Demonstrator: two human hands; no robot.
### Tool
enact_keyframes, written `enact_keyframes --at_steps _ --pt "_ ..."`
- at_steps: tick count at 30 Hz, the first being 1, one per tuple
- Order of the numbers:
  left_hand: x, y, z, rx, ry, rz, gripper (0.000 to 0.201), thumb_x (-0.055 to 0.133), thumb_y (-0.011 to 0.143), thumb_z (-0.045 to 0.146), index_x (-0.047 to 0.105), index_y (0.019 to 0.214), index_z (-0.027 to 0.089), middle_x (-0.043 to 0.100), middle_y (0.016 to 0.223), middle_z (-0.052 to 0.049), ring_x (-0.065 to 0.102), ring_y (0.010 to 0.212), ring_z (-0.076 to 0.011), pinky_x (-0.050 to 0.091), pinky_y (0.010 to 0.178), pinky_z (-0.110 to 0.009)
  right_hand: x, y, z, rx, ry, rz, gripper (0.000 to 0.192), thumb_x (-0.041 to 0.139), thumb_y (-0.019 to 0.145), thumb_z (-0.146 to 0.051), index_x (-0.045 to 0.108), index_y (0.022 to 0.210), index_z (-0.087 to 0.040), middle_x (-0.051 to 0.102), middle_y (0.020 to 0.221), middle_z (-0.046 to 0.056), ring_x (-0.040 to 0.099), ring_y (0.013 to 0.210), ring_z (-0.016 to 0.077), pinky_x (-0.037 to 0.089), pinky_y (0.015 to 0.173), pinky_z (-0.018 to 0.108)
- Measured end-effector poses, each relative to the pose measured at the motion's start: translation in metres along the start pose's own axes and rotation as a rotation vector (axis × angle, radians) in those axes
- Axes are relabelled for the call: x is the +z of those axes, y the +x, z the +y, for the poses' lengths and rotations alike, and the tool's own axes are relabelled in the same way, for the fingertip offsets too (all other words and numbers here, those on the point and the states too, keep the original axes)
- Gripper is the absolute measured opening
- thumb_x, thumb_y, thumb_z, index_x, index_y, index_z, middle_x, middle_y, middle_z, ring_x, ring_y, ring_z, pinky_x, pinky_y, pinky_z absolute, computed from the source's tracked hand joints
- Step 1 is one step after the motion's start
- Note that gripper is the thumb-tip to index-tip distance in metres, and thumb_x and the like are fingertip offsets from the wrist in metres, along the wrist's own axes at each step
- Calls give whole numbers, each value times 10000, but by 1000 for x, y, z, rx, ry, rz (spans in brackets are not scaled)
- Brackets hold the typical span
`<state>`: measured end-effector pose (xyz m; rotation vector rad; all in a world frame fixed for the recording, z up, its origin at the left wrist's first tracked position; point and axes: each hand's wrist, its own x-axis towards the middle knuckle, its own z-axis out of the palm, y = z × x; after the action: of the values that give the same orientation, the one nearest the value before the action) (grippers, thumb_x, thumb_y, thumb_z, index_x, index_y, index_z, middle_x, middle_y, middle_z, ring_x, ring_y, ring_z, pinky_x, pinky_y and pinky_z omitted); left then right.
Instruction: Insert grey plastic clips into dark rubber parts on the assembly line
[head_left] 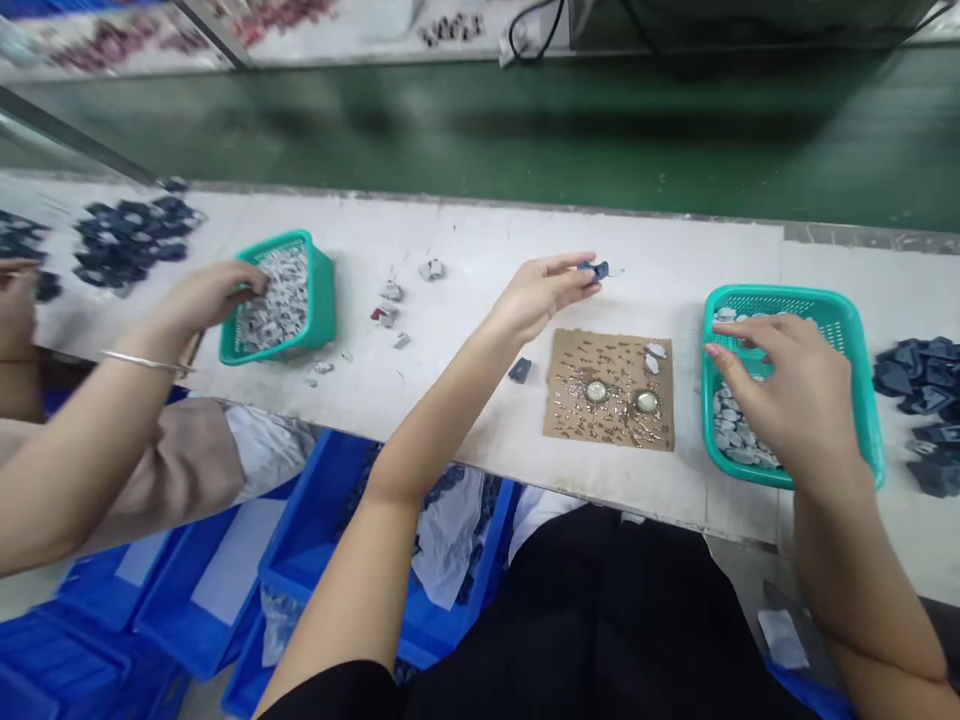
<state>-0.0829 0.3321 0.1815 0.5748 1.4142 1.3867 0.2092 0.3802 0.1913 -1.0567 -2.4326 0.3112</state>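
My left hand [541, 295] is raised over the white table and pinches a small dark blue plastic part [596, 269] between thumb and fingertips. My right hand [787, 395] reaches into a teal basket [855, 330] filled with small grey pieces [731, 430], fingers spread over them; whether it holds one I cannot tell. Between the hands lies a brown cardboard square [609, 390] strewn with tiny metal pins and two round metal caps [598, 391]. A loose dark part [519, 370] sits left of the cardboard.
A co-worker's hand [214, 292] at left reaches into a second teal basket [319, 290] of grey pieces. Dark blue parts are piled at far left [131, 240] and far right [926, 395]. Blue bins [225, 590] stand under the table. A green conveyor belt [480, 120] runs behind.
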Motion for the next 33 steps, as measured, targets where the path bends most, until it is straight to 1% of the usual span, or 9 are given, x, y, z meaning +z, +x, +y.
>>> enact_keyframes --at_steps 5,8,12,16,19,21,25,29,33 --pt "9 106 20 150 541 402 362 735 925 256 729 1251 99 793 1223 -129 746 1087 -176 559 1015 -282 7 -6 21 81 -75 37 328 511 1029 -348 775 1066 -156 747 1014 158 698 993 331 563 909 489" --pt "20 145 23 157 716 481 261 752 897 269 773 1111 121 805 1178 -127 744 1087 -208 535 1033 -313 7 -9 28 130 -131 -76 361 476 1025 -342 758 1111 -134 739 1041 180 687 1021 363 567 879 503" --pt "29 162 17 194 856 472 203 728 894 251 770 1064 149 799 1166 -149 711 1129 -238 504 1066 -359 10 -8 32 118 -180 -177 443 463 1028 -357 700 1304 -104 717 1193 218 663 1126 389 571 918 513" --pt "29 158 15 289 996 426 289 736 894 340 748 1100 138 749 1268 -197 564 1358 -302 391 1202 -417 19 -8 32 56 -270 -240 602 480 1021 -373 523 1557 -102 546 1561 255 565 1349 446 531 1058 605" --pt "24 139 19 344 1075 388 333 697 913 343 716 1192 163 699 1362 -179 512 1410 -311 318 1262 -446 25 -9 30 124 -294 -386 599 467 1030 -366 515 1580 -133 437 1678 214 475 1480 455 506 1120 626" --pt "16 110 21 353 1114 347 341 661 915 285 702 1232 168 687 1364 -168 546 1372 -301 337 1257 -443 26 -9 28 159 -297 -472 576 461 1038 -345 544 1559 -117 410 1696 212 456 1509 443 488 1163 599" --pt "-17 9 9 281 1290 225 419 598 935 333 683 1303 149 648 1365 -195 616 1285 -324 431 1199 -483 21 -9 26 121 -299 -515 551 513 1010 -280 583 1514 -67 433 1661 261 514 1453 444 507 1141 560" --pt "-53 -89 -21 29 1417 201 570 611 912 540 667 1336 164 649 1276 -182 665 1198 -361 497 1143 -539 13 -13 27 74 -275 -531 387 511 979 -195 734 1274 -79 612 1441 266 666 1205 396 570 979 492" --pt "-65 -122 -50 -21 1189 248 400 593 917 505 719 1149 206 672 1139 -121 716 954 -254 611 969 -437 6 -16 28 32 -248 -550 376 453 920 -50 765 1117 -121 699 1156 192 700 994 311 534 802 389"
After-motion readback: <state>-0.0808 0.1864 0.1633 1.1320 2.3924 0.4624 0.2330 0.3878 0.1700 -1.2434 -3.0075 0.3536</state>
